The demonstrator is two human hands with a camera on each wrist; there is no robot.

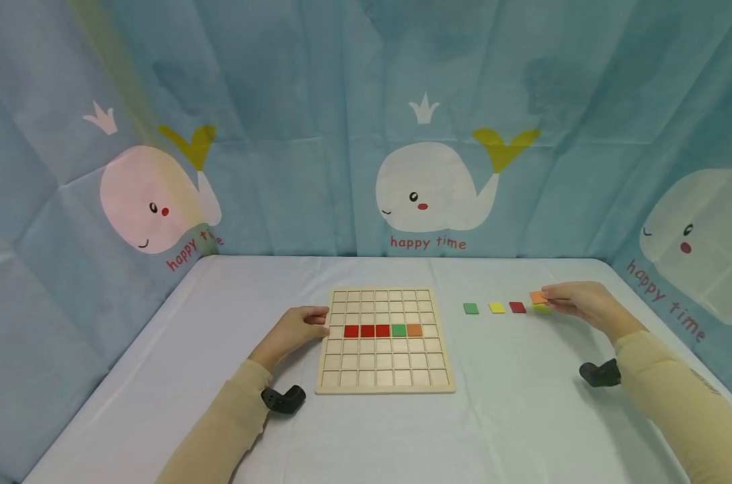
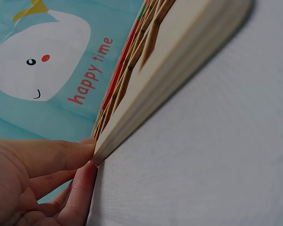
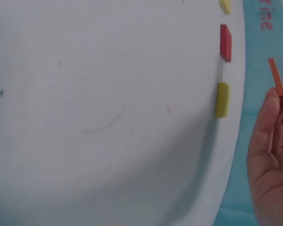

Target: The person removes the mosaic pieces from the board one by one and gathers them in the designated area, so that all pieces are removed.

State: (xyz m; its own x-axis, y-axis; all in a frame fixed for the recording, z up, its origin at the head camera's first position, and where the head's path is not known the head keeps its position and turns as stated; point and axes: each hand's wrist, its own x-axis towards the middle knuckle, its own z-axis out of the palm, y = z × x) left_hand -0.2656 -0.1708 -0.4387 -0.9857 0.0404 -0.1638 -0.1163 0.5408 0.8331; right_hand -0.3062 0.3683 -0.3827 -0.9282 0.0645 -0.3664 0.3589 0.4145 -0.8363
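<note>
A wooden grid board (image 1: 385, 390) lies flat on the table. One of its rows holds three red tiles (image 1: 368, 331), a green tile (image 1: 398, 330) and an orange tile (image 1: 414, 330) side by side. My left hand (image 1: 292, 333) grips the board's left edge, the thumb (image 2: 61, 157) at the top of the rim and fingers below it. Over on the right, my right hand (image 1: 589, 306) pinches another orange tile (image 3: 276, 77) by one end. That tile is raised above a yellow tile (image 3: 222, 100) lying on the cloth, which it partly covers in the head view.
Left of that yellow tile, a red tile (image 1: 517, 307), a second yellow tile (image 1: 496, 308) and a green tile (image 1: 471, 308) lie spaced in a row. White cloth (image 1: 499, 417) covers the table. Behind it hangs a blue curtain (image 1: 317, 202) printed with whales.
</note>
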